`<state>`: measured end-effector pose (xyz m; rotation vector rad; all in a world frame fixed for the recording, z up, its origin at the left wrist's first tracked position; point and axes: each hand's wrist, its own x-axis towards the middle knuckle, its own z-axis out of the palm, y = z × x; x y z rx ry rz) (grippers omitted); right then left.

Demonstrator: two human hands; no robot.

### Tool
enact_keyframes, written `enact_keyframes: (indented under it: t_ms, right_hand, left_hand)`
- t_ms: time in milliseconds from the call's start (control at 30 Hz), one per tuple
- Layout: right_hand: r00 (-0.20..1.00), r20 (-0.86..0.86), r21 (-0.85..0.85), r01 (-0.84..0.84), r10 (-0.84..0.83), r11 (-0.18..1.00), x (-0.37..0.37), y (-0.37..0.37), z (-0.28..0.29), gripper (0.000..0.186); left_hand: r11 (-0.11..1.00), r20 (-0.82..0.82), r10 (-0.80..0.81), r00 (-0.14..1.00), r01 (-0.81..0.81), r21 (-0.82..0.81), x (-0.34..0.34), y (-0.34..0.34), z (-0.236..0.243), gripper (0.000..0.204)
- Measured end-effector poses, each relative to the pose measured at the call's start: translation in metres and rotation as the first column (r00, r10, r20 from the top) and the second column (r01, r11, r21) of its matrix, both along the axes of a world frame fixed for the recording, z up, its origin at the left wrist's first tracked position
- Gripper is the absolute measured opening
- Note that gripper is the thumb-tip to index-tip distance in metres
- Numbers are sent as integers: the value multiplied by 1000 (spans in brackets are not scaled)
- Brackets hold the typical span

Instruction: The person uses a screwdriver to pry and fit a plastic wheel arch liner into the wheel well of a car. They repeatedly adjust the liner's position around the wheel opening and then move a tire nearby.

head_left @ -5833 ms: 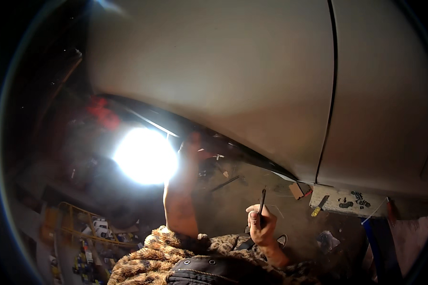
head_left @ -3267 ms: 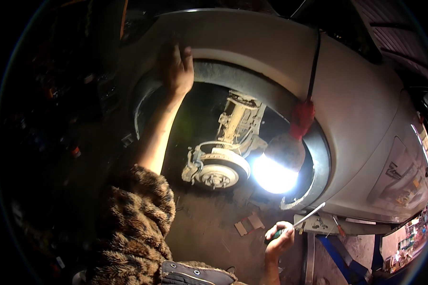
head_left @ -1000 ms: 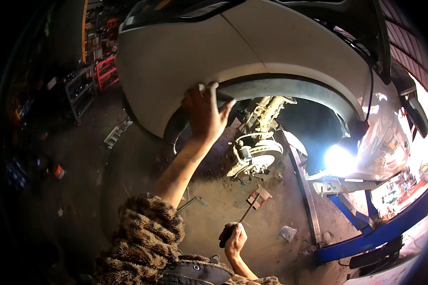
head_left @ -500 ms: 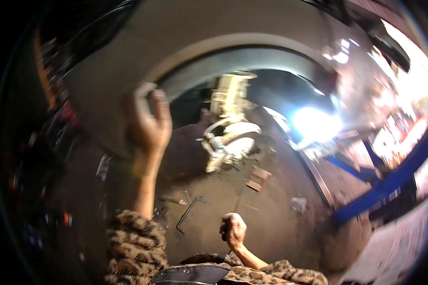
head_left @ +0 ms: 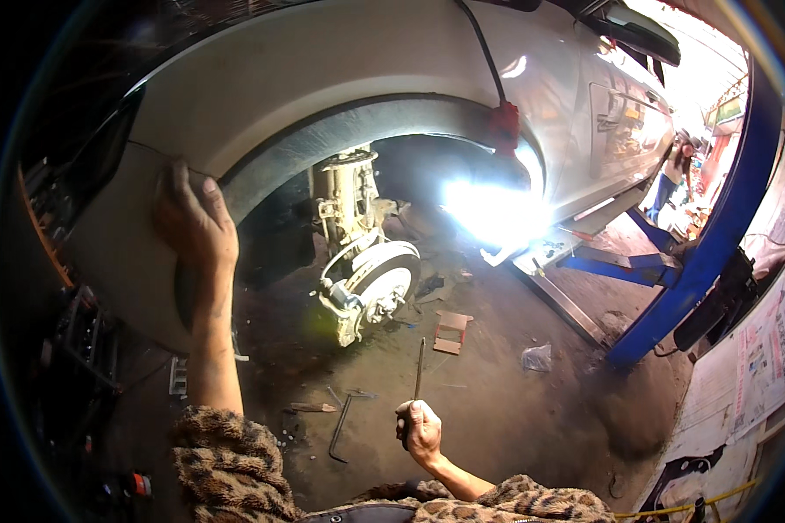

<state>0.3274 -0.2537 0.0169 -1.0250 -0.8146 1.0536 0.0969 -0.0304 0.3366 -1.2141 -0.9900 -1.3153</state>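
Note:
My left hand (head_left: 194,228) rests flat on the front fender of a pale car (head_left: 340,70), at the edge of the wheel arch. The wheel is off, so the brake disc (head_left: 382,281) and the strut (head_left: 349,187) show inside the arch. Lower down, my right hand (head_left: 421,431) is closed around a thin dark rod-like tool (head_left: 419,370) that points up toward the disc. Both sleeves have a leopard pattern.
A bright work lamp (head_left: 493,209) hangs from a red clip inside the arch. A bent metal bar (head_left: 340,427) and small scraps lie on the dirty floor. A blue lift post and arms (head_left: 698,261) stand to the right, and a person (head_left: 676,166) stands far back.
My view has swung and steadied on the wheel arch. My left hand stays on the fender edge and my right hand keeps hold of the thin tool.

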Motion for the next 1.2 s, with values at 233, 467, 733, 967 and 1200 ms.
enact_keyframes:
  t_ms: [233, 467, 733, 967, 1200]
  right_hand:
    - [989, -79, -125, -137, 128, 983, 5, -7, 14, 40]
    - [978, -141, 184, -128, 155, 975, -3, 21, 75, 37]
    - [972, -146, -35, -191, 184, 981, -13, 25, 17, 37]
    - [994, -92, 60, -49, 54, 997, 11, 80, 17, 32]
    - [972, -117, 113, -191, 204, 975, 6, 86, 22, 32]
  left_hand:
    - [994, 68, 49, 997, -42, -103, 6, -6, -14, 50]
    - [990, 71, 49, 996, -39, -134, 7, -14, -11, 51]
    - [984, -68, -122, 990, 111, -137, 93, -9, 45, 48]
    - [983, -141, 153, 978, -165, -75, 124, 19, 57, 41]
    - [986, -205, 136, 969, -152, -64, 126, 27, 61, 43]
